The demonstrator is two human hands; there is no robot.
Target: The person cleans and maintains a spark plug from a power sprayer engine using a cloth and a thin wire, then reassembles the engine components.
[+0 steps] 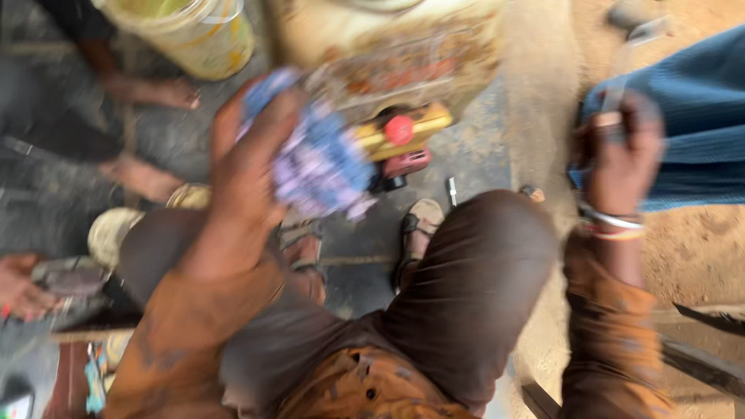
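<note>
The picture is blurred by motion. My left hand (244, 167) grips a crumpled blue and lilac cloth (318, 159), held up in front of a worn yellowish container (396, 46). Just beyond the cloth sits a yellow part with a red knob (400, 130) at the container's lower edge. My right hand (621, 155), bracelets on its wrist, is raised at the right and closed on a thin metal tool (625, 70) whose shape I cannot make out. My knees in brown trousers fill the lower middle, with sandalled feet between them.
A yellow bucket (194, 31) stands at the top left, next to another person's bare feet (151, 93). Someone else's hand (19, 287) rests on a dark object at the left edge. A person in blue cloth (691, 116) sits at the right on sandy ground.
</note>
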